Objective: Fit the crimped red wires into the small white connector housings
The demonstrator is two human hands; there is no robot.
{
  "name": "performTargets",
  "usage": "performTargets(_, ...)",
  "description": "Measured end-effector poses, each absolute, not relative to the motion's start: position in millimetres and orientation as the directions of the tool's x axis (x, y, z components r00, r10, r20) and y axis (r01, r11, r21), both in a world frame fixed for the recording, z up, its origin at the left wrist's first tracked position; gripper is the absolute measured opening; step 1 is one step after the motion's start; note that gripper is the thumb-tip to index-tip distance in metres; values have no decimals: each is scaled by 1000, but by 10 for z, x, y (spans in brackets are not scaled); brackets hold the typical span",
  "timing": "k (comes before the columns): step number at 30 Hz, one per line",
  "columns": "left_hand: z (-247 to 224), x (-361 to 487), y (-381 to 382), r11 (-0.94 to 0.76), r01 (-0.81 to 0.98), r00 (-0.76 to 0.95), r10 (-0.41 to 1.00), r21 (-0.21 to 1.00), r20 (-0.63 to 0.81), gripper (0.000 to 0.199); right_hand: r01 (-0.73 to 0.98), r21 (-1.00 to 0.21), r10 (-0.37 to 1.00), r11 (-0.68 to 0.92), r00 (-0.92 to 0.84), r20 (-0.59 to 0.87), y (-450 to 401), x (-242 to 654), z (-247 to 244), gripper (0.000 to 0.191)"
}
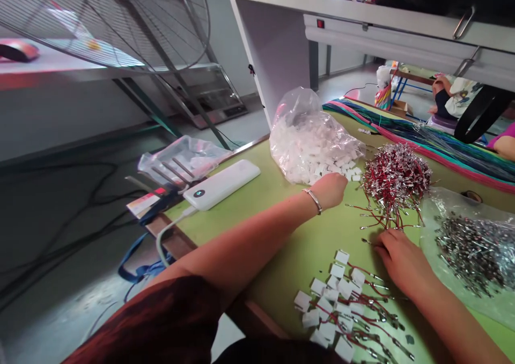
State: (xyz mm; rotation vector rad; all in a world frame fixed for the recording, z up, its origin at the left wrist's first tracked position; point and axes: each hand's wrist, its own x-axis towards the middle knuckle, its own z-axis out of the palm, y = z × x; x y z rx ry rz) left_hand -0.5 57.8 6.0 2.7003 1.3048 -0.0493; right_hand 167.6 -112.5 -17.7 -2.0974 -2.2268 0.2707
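Note:
My left hand (330,190), with a bracelet at the wrist, is at the small white plastic housings (336,170) spilling from a clear bag (300,123). Its fingers curl together, their tips hidden. At the near edge of a pile of short red wires with metal terminals (396,179), my right hand (402,257) has its fingers closed on a red wire, a metal end sticking out at the left. Between my arms, nearer to me, lie several white housings (317,286) with red wires attached.
A white power bank (223,184) with a cable lies at the table's left edge. Metal parts in a clear bag (470,251) lie at the right. Long coloured wires (442,144) run along the back. A fan (161,21) stands left; a seated person (450,96) is beyond.

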Motion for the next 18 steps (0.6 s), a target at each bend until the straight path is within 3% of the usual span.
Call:
performTargets(3, 38, -4, 579, -603, 782, 617, 784, 158, -67, 20, 965, -258, 998, 37, -46, -31, -1131, 1726, -191, 15)
performTargets(6, 29, 10, 564, -592, 780, 609, 793, 202, -24, 26, 853, -520, 999, -33, 35, -6, -1130, 1835, -143, 15)
performTargets(8, 40, 29, 539, -573, 747, 610, 792, 337, -5, 25, 729, -680, 996, -75, 91, -12, -1122, 1880, -107, 18)
performTargets(9, 48, 44, 517, -530, 705, 615, 788, 471, -32, 21, 676, -732, 993, -86, 114, -11, -1118, 1888, -90, 19)
performTargets(11, 61, 89, 445, -304, 535, 650, 744, 788, -154, 12, 611, -787, 986, -89, 165, 17, -1114, 1878, -59, 21)
performTargets(13, 62, 147, 343, 55, 313, 711, 649, 948, -272, 10, 593, -802, 974, -65, 212, 77, -1120, 1850, -33, 23)
performTargets(15, 49, 203, 236, 328, 133, 744, 590, 935, -313, 7, 606, -795, 962, -32, 234, 139, -1131, 1826, -18, 25)
performTargets(18, 20, 250, 124, 517, 26, 778, 528, 856, -342, 6, 653, -757, 961, 2, 209, 183, -1147, 1818, -27, 27)
